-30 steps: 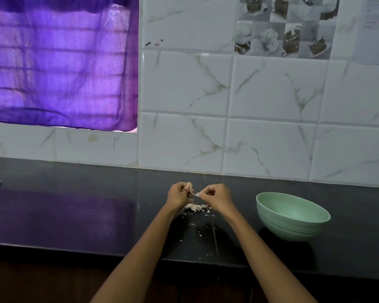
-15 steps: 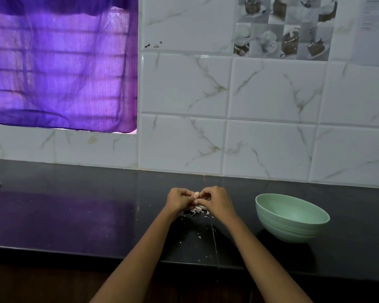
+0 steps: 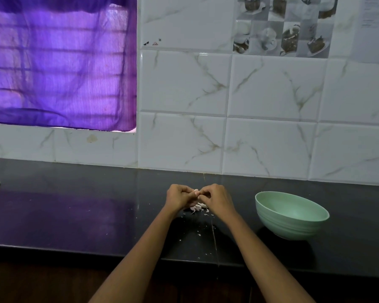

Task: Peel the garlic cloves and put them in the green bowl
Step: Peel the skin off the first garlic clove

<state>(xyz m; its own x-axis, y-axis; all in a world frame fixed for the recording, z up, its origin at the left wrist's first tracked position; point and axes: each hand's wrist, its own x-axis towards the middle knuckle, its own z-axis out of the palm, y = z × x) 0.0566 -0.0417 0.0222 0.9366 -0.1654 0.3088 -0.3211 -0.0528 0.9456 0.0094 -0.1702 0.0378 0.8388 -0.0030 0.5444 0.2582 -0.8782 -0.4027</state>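
Garlic clove [image 3: 196, 191] is pinched between left hand [image 3: 179, 196] and right hand [image 3: 216, 199], mid-peel above skins [image 3: 198, 207] near the tabletop [image 3: 74, 215] front edge; green bowl [image 3: 291, 215] looks empty.

Hands [image 3: 198, 196] closed together on clove [image 3: 196, 191]

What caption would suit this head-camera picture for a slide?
Both hands, left hand and right hand, pinch a garlic clove above a peel pile, green bowl waiting alongside.
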